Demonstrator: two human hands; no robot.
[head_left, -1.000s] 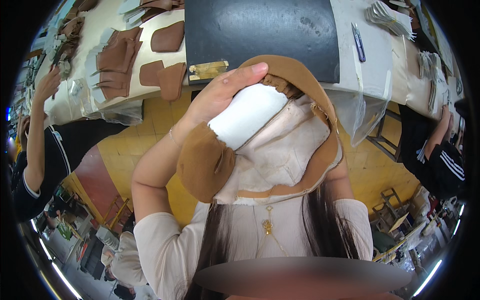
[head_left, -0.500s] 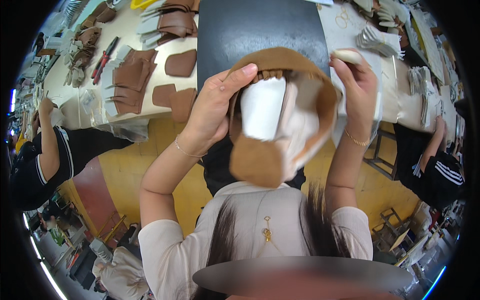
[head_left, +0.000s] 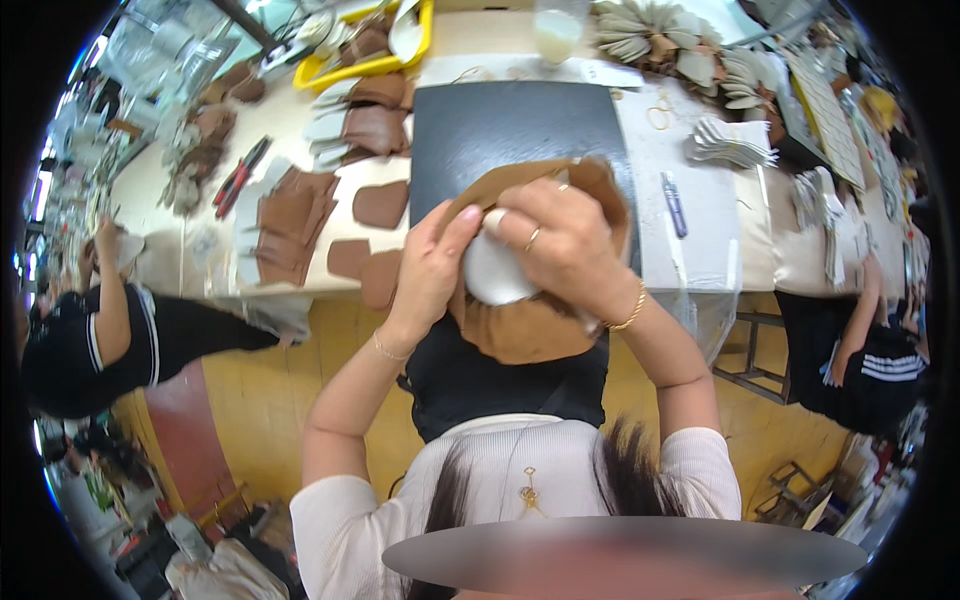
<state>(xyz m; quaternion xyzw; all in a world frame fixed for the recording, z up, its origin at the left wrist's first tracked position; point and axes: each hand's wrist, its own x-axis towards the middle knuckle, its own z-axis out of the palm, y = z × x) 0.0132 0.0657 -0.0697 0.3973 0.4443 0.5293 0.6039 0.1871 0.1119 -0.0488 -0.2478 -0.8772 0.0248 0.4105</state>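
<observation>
Over my lap, at the near edge of a black mat [head_left: 520, 125], is a rounded brown suede-like piece [head_left: 525, 338] with a gathered edge and a smooth white part [head_left: 492, 272] inside its opening. My left hand [head_left: 430, 275] grips its left rim, thumb on top. My right hand [head_left: 572, 245] is closed over the opening, fingers bent toward the rim beside the left thumb. A pale cover sits on one right fingertip. Whatever is pinched in the right fingers is hidden.
Left lie stacked brown pieces [head_left: 290, 225], loose brown pieces [head_left: 380, 204] and red-handled pliers [head_left: 240, 180]. A yellow tray [head_left: 429, 40] and a cup [head_left: 558, 32] stand behind. Right are a blue pen-like tool [head_left: 676, 205], white stacked pieces [head_left: 732, 142] and a stool [head_left: 755, 360]. People work on both sides.
My right hand has come in from the right onto the opening. The brown piece has turned and now hides more of its inside. More of the table's far side shows.
</observation>
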